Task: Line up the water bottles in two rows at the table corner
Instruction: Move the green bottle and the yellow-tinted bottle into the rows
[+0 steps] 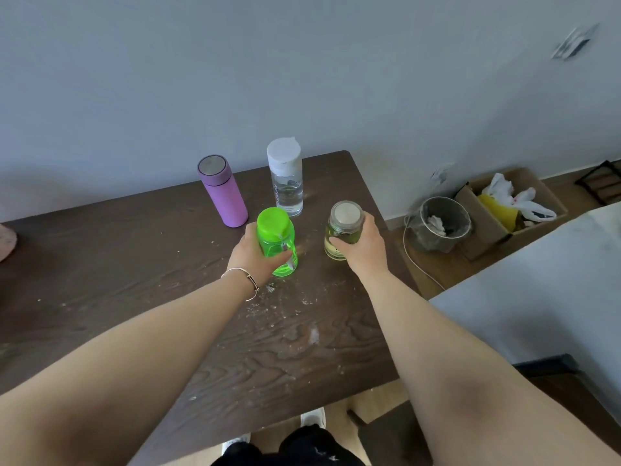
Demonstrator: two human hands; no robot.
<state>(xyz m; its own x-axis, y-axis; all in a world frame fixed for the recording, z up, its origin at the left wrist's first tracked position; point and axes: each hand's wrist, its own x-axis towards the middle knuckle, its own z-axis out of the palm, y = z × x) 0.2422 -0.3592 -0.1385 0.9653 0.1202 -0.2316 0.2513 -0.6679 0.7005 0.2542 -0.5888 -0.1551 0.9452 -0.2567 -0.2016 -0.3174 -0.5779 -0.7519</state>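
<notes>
Near the far right corner of the dark wooden table (134, 280) stand several bottles. My left hand (250, 252) grips the bright green bottle (275, 230) from its left side. A clear bottle of yellowish liquid with a pale lid (342, 227) is held by my right hand (363, 245) from the right. Both stand upright, side by side with a gap between them. Behind them are a purple flask with a metal top (221, 191) and a clear bottle with a white cap (285, 176), both upright and untouched near the wall.
White specks and smears mark the tabletop in front of the bottles. A pink object (6, 240) sits at the left edge. On the floor to the right are a bin (440, 225), a cardboard box (510, 210) and a white cable. A pale surface (537, 297) borders the table's right.
</notes>
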